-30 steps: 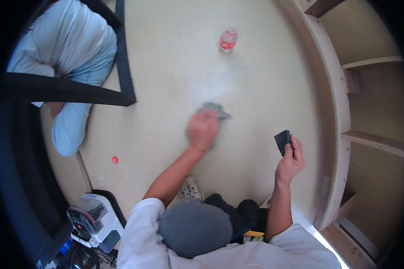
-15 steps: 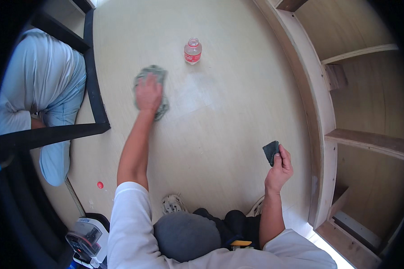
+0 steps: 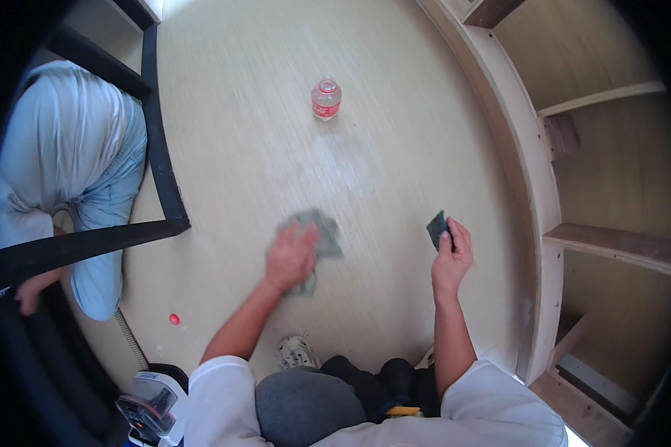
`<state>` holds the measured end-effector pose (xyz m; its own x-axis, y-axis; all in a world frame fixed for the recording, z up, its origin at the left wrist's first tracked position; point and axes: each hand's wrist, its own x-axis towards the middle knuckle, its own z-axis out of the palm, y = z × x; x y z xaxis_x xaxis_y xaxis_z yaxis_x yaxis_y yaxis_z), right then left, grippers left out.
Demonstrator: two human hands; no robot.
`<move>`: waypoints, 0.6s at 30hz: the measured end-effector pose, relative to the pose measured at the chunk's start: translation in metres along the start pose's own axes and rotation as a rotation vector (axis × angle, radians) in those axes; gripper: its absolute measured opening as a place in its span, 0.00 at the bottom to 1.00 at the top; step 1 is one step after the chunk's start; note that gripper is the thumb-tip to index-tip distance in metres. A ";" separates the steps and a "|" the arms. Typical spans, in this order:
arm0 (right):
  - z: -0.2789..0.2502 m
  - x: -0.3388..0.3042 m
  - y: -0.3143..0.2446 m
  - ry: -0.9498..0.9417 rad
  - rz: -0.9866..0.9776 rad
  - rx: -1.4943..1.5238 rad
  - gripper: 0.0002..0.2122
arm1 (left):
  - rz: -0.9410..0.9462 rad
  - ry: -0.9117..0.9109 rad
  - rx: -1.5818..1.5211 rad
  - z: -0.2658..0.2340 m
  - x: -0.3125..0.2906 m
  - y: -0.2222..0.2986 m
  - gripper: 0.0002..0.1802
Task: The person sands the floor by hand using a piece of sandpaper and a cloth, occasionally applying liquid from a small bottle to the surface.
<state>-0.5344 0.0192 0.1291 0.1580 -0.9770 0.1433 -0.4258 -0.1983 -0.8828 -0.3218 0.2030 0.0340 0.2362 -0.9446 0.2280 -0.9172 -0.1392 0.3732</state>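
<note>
My left hand (image 3: 291, 259) is pressed onto a crumpled grey-green cloth (image 3: 326, 232) on the pale wood-grain floor (image 3: 395, 186). Motion blurs both, but the fingers look bent over the cloth. Off to the right, my right hand (image 3: 452, 257) is raised above the floor. It pinches a dark green scouring pad (image 3: 435, 229) between thumb and fingers. Ahead of both hands a clear plastic bottle (image 3: 326, 100) with a red label stands upright, its mouth uncapped. A shiny patch (image 3: 343, 164) shows on the floor between the bottle and the cloth.
A wooden frame with shelves (image 3: 533, 223) lines the right side. At the left, another person (image 3: 74, 164) sits behind a black frame (image 3: 168, 156). A red cap (image 3: 174, 319) lies on the floor near a white machine (image 3: 153, 402) with a ribbed hose (image 3: 130, 339).
My left hand has swept the cloth back toward me and to the right. My right hand has shifted slightly left and forward, with the pad turned. The other person's hand now shows below the black bar.
</note>
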 end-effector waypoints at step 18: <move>0.207 0.083 0.034 -0.505 -0.789 -0.625 0.10 | -0.487 0.168 0.143 0.002 0.076 -0.085 0.21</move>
<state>-0.3515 -0.0529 0.0183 0.8628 -0.4450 0.2400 -0.3961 -0.8900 -0.2260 -0.2261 0.1428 0.0181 0.6827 -0.7016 0.2041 -0.7205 -0.5999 0.3478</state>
